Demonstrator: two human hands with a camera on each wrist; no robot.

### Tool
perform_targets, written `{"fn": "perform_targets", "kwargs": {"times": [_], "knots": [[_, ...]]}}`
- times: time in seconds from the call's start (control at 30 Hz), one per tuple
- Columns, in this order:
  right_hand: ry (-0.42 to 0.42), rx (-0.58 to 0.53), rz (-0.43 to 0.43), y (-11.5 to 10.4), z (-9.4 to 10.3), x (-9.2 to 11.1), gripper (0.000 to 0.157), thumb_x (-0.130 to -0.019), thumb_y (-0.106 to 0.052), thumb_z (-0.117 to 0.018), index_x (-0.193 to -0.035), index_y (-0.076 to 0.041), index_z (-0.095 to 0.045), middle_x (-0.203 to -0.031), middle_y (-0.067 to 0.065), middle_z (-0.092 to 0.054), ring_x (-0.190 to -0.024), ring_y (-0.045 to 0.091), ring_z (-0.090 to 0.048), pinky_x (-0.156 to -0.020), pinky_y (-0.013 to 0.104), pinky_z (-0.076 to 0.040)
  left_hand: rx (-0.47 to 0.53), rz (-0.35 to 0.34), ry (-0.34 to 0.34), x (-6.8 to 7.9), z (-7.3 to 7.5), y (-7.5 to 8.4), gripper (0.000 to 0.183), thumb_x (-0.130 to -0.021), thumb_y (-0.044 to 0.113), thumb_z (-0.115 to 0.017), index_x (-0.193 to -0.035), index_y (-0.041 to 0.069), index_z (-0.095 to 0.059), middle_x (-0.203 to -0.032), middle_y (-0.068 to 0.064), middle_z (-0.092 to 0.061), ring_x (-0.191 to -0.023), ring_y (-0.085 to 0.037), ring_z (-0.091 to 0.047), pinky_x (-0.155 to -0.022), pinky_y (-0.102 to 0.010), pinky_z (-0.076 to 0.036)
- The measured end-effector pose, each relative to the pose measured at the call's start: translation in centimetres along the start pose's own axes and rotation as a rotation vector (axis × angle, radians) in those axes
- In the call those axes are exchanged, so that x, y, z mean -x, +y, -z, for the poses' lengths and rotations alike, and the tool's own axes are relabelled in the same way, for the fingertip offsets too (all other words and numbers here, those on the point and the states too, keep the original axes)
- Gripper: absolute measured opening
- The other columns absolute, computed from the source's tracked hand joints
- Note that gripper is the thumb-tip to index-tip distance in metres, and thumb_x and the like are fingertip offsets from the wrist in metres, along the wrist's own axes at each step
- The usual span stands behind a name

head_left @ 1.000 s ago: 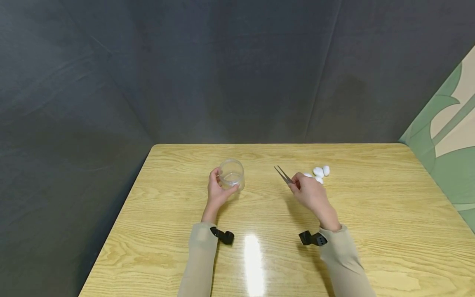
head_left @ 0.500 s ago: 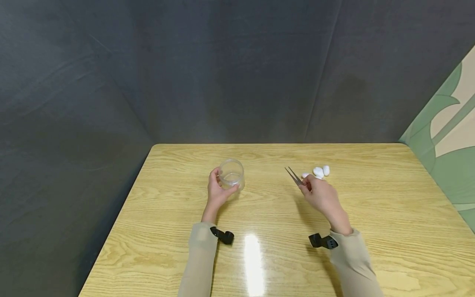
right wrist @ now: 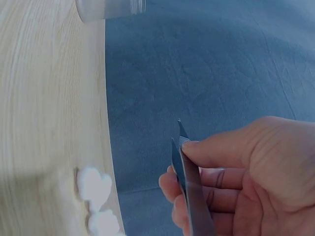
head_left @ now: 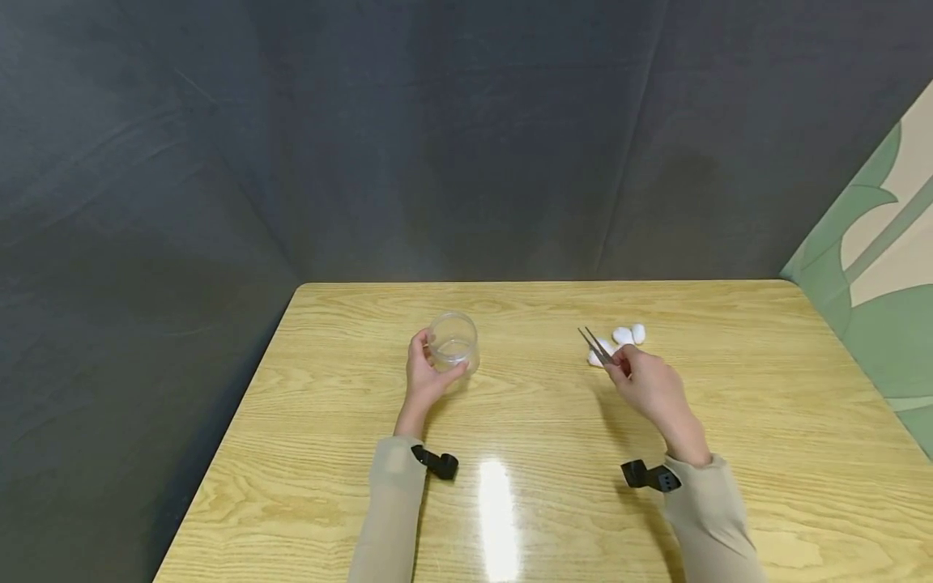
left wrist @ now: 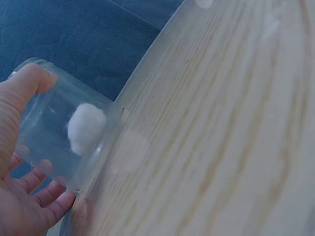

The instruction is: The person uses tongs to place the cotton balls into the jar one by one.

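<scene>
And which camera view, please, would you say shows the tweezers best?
The right wrist view, because it shows the tweezers close up, plainly parted at the tips. The head view shows them small in the right hand; the left wrist view misses them.

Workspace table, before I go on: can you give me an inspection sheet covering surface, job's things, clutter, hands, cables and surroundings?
Surface: wood-grain table with a bright reflection near the front.
Job's things: clear jar upright, one white fluffy ball inside; loose white balls on the table, partly covered, so count unclear; tweezers, tips apart, nothing between them.
Clutter: nothing seen.
Hands: left hand grips the jar; right hand pinches the tweezers; black devices on both wrists.
Cables: nothing seen.
Surroundings: dark curtain behind and left; leaf-patterned panel at right.
</scene>
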State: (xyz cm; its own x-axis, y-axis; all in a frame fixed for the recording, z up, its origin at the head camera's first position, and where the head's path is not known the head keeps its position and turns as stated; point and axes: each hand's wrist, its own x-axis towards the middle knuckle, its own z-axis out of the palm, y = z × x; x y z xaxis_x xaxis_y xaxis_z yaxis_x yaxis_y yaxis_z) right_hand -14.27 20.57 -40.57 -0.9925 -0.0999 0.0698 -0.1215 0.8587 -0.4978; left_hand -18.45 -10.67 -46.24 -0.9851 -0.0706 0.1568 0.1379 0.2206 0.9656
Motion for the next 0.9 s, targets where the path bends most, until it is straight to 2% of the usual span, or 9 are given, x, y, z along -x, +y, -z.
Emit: {"fn": "perform_targets", "kwargs": {"times": [0.53, 0.9], "knots": [[0.002, -0.017, -0.039, 3.0, 0.2, 1.3, 0.016, -0.092, -0.011, -0.055, -0.091, 0.005, -0.056, -0.068, 0.007, -0.055, -0.051, 0.016, -0.042, -0.045, 0.030, -0.033, 0.000, -0.007, 0.005, 0.1, 0.0, -0.2, 0.077, -0.069, -0.002, -0.075, -0.133, -0.008, -0.033, -0.130, -0.032, -0.038, -0.118, -0.047, -0.039, -0.098, -0.053, -0.037], [-0.033, -0.009, -0.092, 4.9, 0.6, 1.7, 0.018, -0.093, -0.013, -0.051, -0.089, 0.004, -0.053, -0.063, 0.004, -0.049, -0.049, 0.016, -0.042, -0.043, 0.029, -0.033, -0.008, -0.015, 0.000, 0.0, -0.1, -0.2, 0.076, -0.070, -0.002, -0.075, -0.133, -0.009, -0.033, -0.130, -0.032, -0.038, -0.119, -0.047, -0.038, -0.098, -0.053, -0.037]]}}
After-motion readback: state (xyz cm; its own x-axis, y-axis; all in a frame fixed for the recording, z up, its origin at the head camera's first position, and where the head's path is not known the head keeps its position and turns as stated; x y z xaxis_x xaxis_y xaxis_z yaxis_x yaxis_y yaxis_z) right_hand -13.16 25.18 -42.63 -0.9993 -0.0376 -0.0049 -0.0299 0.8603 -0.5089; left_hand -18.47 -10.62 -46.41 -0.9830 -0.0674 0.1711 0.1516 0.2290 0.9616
